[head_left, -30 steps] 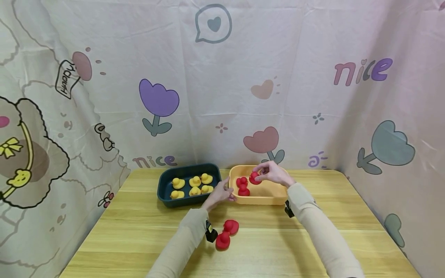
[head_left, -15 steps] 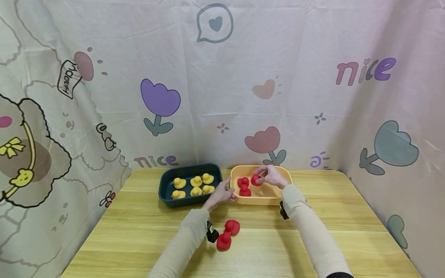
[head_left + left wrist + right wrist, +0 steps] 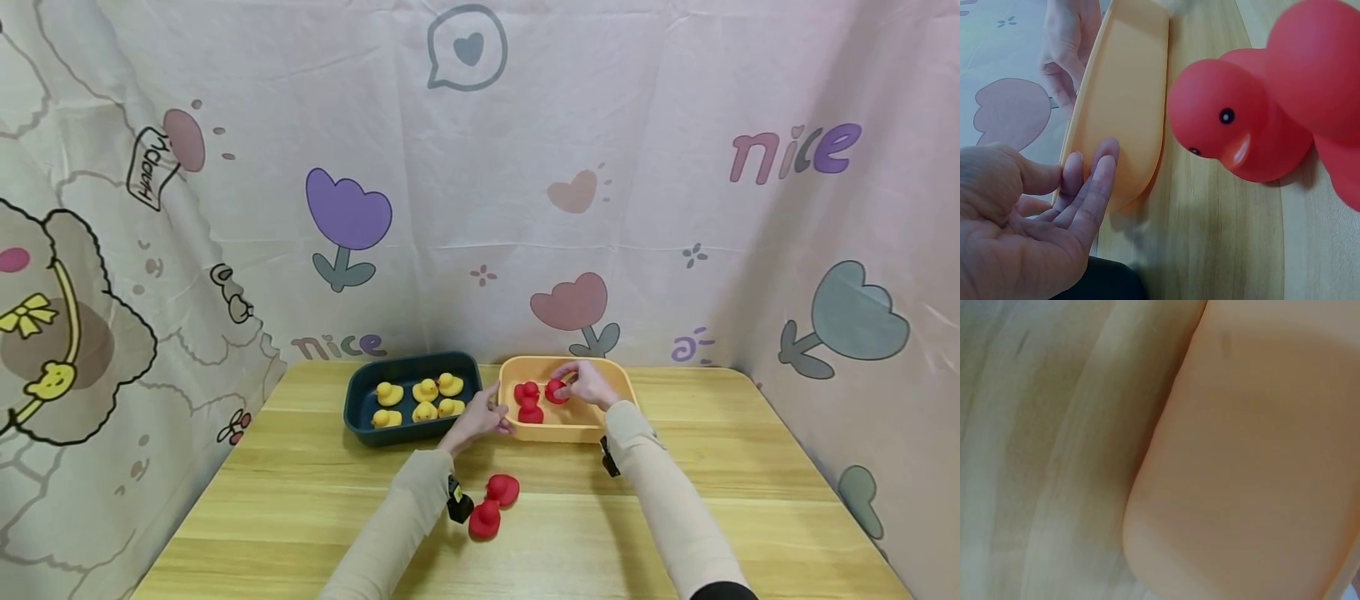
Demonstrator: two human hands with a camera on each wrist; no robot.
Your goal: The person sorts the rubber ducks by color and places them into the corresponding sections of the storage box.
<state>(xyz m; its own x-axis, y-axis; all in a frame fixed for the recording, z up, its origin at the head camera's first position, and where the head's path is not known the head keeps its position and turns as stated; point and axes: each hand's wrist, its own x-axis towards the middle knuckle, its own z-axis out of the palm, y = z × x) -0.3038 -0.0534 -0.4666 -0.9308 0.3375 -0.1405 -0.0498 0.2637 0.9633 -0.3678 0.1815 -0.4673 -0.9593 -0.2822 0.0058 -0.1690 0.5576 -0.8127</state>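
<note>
My left hand (image 3: 477,418) holds the left end of the orange tray (image 3: 570,433), thumb at the rim and fingers along the outer wall in the left wrist view. Reaching into that tray, my right hand (image 3: 588,385) pinches a red rubber duck (image 3: 555,392) low over its floor. Two more red ducks, one behind (image 3: 527,392) and one in front (image 3: 531,412), sit in the tray's left part. The right wrist view shows the tray's outer wall (image 3: 1241,462), with the hand and duck hidden.
A dark blue tray (image 3: 360,427) with several yellow rubber ducks (image 3: 388,393) stands left of the orange one. Two red ducks lie on the wooden table nearer me, the farther one (image 3: 502,490) touching the nearer one (image 3: 484,521). A printed cloth (image 3: 480,192) hangs behind.
My right hand has lowered the red duck further into the orange tray. The left hand keeps its place at the tray's end. The head view has shifted slightly.
</note>
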